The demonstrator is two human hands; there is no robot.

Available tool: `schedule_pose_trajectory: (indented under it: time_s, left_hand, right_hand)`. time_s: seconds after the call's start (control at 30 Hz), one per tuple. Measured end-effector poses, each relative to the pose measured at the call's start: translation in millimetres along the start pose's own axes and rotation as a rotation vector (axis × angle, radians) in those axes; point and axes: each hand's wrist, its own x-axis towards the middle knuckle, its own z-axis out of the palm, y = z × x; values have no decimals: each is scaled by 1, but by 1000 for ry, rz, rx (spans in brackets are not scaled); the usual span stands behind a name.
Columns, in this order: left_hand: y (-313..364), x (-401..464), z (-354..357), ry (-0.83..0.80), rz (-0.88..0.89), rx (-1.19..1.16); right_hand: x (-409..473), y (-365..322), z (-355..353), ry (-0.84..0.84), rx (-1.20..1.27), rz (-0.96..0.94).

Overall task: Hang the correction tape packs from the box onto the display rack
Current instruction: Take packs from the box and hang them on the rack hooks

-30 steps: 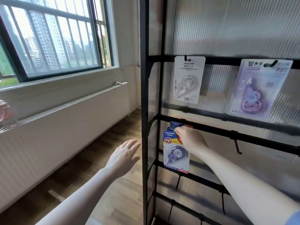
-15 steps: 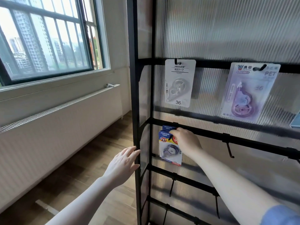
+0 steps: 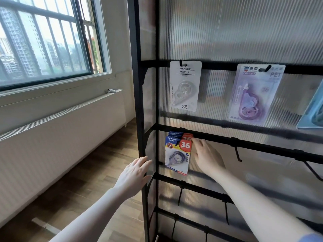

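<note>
Now we seat blue-red pack (image 3: pixel 177 153) fully on hook; right hand (image 3: pixel 207 157) fingers pinch card's 3 o'clock edge; left hand (image 3: pixel 133 175), fingers relaxed, steadies rack post (image 3: pixel 139 102).

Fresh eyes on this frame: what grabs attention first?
The blue-and-red correction tape packs hanging low on the left of the black display rack, with the right hand touching their upper right corner. The left hand rests open against the rack's front post. One bar up hang a white pack and a purple pack.
</note>
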Motion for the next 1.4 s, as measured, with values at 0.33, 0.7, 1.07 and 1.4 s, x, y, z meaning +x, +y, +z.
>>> schedule_pose_trajectory:
  time_s: [0.33,0.7,1.07,1.4]
  left_hand:
    - [27,6,22,-19,82,-27]
    - [71,-2,73,-124,134,-49]
    - [149,-18,152,-311,141,-73]
    - [203,-80,265,-532,118,-82]
  right_hand:
    - [-51,28,19,-67,-61,117]
    - [-139,87,46,-189,-165,272]
    - [-244,175,70,-302,-143,486]
    - [-357,221,145,-486,-135,550]
